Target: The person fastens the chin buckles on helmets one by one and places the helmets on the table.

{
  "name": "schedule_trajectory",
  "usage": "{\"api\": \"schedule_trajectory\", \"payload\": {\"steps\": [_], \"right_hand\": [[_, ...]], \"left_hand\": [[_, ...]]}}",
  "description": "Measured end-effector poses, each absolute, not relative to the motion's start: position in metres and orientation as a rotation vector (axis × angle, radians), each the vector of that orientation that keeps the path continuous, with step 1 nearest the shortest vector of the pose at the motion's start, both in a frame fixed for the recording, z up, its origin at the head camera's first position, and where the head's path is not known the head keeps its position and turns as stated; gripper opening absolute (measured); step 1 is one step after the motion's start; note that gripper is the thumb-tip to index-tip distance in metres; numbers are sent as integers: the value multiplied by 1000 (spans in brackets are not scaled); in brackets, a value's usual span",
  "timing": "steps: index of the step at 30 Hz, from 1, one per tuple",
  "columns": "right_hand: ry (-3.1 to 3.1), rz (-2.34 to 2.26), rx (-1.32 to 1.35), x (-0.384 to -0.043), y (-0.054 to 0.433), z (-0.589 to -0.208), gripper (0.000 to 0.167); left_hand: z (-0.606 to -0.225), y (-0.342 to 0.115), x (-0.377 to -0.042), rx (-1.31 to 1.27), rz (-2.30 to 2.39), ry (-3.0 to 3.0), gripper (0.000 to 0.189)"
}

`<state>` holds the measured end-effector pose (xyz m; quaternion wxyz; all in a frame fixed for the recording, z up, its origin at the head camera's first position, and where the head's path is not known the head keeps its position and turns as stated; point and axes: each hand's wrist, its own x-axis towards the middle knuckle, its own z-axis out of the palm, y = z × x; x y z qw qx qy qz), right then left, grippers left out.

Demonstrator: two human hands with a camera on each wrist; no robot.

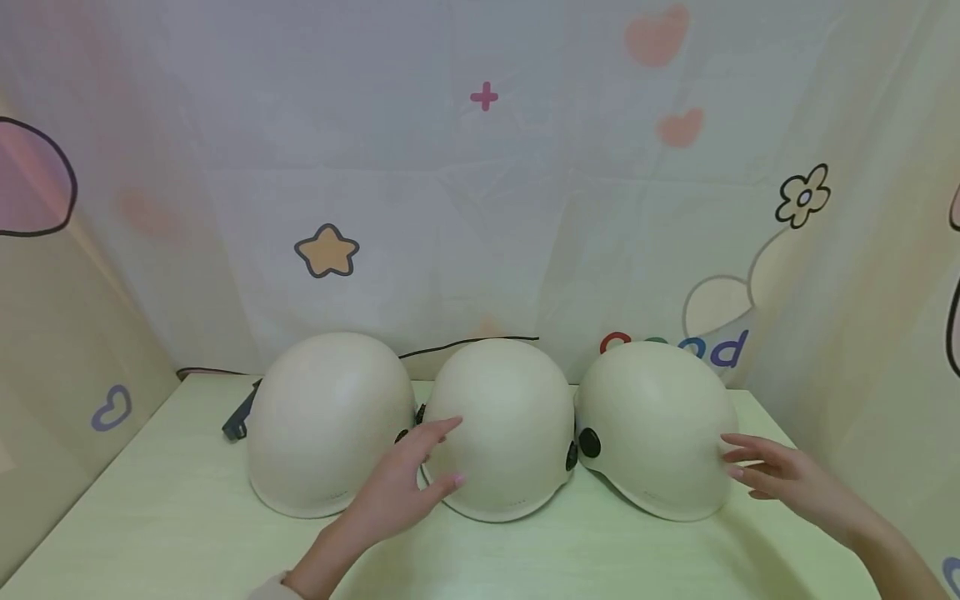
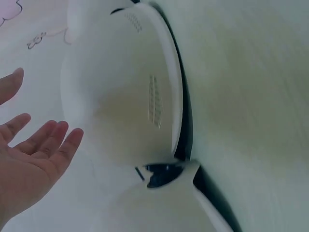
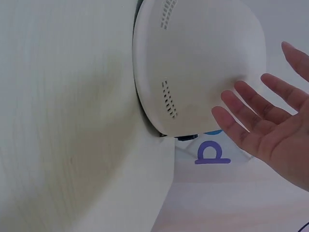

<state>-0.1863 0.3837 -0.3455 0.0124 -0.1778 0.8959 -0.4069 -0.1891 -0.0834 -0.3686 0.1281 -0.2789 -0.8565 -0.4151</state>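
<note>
Three cream-white helmets stand dome-up in a row on the table: a left one (image 1: 322, 417), a middle one (image 1: 502, 425) and a right one (image 1: 660, 425). My left hand (image 1: 401, 492) is spread in front of the gap between the left and middle helmets, overlapping both in the head view. In the left wrist view, its fingers (image 2: 72, 140) are loosely bent and hold nothing. Beside the right helmet's outer side is my right hand (image 1: 795, 483), fingertips near the shell. The right wrist view shows that palm bare, with vent slots (image 3: 169, 99) on the helmet behind.
The pale green table (image 1: 562, 558) meets a curtain (image 1: 450, 208) printed with hearts, a star and a flower. A dark strap piece (image 1: 236, 421) sticks out left of the left helmet. Along the back edge runs a thin black cord (image 1: 465, 340). Neighbouring helmets stand close together.
</note>
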Motion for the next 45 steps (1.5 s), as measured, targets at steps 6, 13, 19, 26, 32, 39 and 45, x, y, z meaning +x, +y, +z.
{"api": "schedule_trajectory", "payload": {"steps": [6, 13, 19, 26, 32, 39, 45], "right_hand": [[2652, -1365, -446, -182, 398, -360, 46], [2303, -1630, -444, -188, 418, -386, 39], [2103, -1741, -504, -190, 426, -401, 45], [1979, -1865, -503, -194, 427, -412, 46], [2029, -1880, -283, -197, 423, -413, 33], [2072, -1901, -134, -198, 421, -414, 22], [2066, -1932, -114, -197, 420, -417, 21]], "left_hand": [[-377, -62, -186, -952, -1400, -2532, 55], [-389, -39, -189, -1038, -1553, -2546, 55], [-395, -22, -192, -1049, -1581, -2560, 53], [-397, -2, -193, -1040, -1605, -2576, 54], [-396, 18, -196, -983, -1718, -2589, 54], [-398, 42, -201, -879, -1870, -2628, 54], [-404, 56, -206, -849, -1930, -2652, 59]]}}
